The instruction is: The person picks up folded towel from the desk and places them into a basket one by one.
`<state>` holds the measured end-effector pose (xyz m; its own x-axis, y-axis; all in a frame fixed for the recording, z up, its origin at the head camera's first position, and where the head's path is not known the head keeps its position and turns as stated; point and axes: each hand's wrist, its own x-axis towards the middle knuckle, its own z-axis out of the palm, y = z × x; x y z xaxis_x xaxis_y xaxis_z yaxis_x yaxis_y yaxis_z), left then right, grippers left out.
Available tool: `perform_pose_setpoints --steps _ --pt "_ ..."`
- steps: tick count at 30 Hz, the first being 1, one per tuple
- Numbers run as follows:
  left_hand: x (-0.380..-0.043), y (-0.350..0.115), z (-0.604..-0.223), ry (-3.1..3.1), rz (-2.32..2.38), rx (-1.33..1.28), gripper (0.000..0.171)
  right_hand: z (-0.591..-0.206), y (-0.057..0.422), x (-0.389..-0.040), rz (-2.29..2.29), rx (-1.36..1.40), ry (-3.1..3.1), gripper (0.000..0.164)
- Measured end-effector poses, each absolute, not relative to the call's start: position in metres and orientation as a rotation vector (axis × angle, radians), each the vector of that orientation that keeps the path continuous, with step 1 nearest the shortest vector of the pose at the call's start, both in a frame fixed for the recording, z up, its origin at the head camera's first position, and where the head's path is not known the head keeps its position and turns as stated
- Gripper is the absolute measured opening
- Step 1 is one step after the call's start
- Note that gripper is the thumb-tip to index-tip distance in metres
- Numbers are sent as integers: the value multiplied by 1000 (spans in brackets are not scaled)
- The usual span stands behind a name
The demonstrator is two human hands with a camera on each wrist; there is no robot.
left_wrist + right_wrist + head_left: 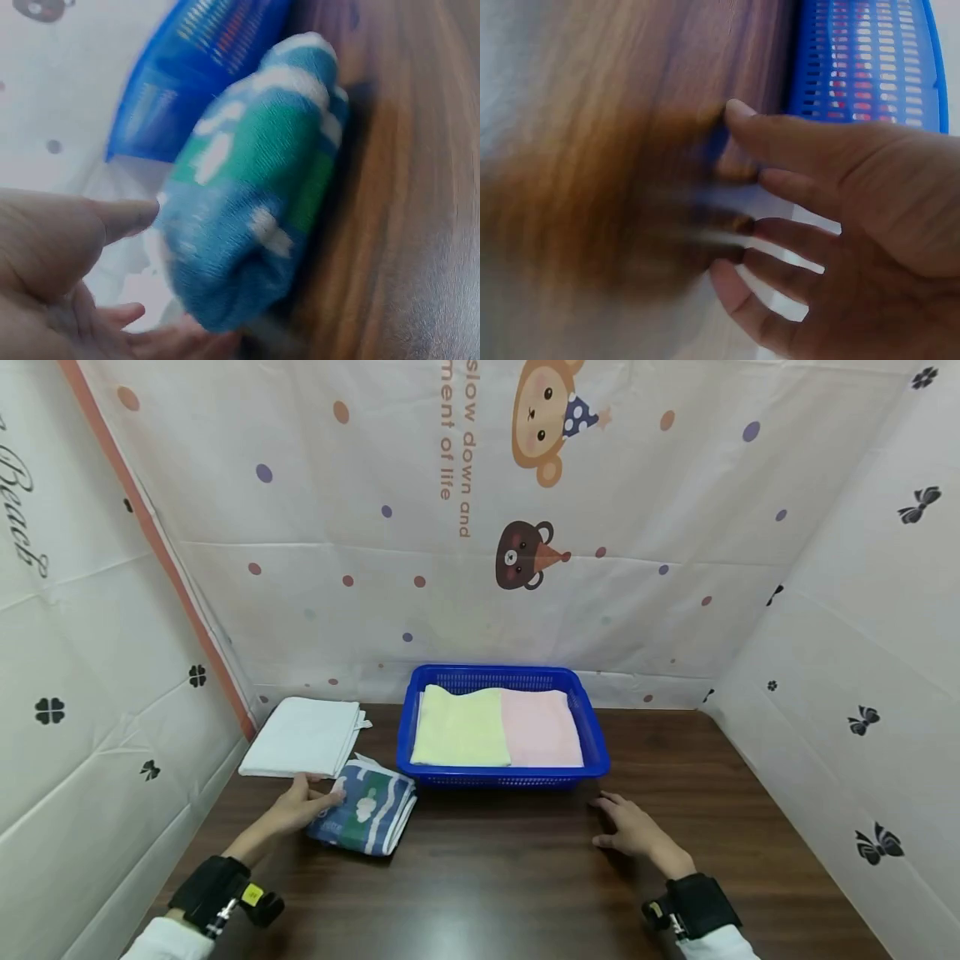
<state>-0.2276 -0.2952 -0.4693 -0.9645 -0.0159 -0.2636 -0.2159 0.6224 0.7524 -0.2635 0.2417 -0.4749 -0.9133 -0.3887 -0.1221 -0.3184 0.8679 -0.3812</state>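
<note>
A folded blue, green and white patterned towel (363, 808) lies on the table, left of the middle. My left hand (296, 810) is at its left side. The thumb tip reaches the towel's edge while the other fingers spread apart from it. In the left wrist view the patterned towel (247, 180) bulges in a thick folded bundle. Behind that hand is a folded white towel (300, 739). My right hand (633, 828) hovers low over the table with loosely bent fingers, holding nothing, near the front right corner of a blue basket (502, 772).
Inside the basket lie a folded yellow-green cloth (461, 727) and a pink cloth (542, 727), side by side. The brown wooden table (480, 877) is bounded by a printed white curtain (337, 543) at the back and both sides.
</note>
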Motion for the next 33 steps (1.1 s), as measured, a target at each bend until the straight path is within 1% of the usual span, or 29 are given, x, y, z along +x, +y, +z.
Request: perform_pose_setpoints --steps 3,6,9,11,18,21,25,30,33 --pt "-236 -293 -474 2649 1195 -159 75 -470 234 -263 -445 -497 2875 59" --pt "-238 -289 -472 2589 1169 -121 78 -468 228 -265 -385 -507 2906 58" --pt "-235 -281 -470 2513 1170 -98 84 -468 225 -267 -346 -509 2935 56" --pt "-229 -271 -471 2479 1180 -101 83 -469 222 -267 -328 -486 2937 55" --pt "-206 -225 -482 2455 1272 0 53 -472 203 -254 -354 -416 2878 56" --pt "-205 -205 -484 2405 1359 19 51 -473 189 -246 -430 -492 2850 53" --pt "-206 -181 -487 2282 1465 -10 56 -478 165 -231 -516 -633 2888 45" --pt "-208 -158 -490 2196 1546 -1 64 -482 137 -215 -713 -852 2805 50" --pt "-206 -151 -491 2175 1582 -23 64 -479 126 -211 -782 -904 2666 49"
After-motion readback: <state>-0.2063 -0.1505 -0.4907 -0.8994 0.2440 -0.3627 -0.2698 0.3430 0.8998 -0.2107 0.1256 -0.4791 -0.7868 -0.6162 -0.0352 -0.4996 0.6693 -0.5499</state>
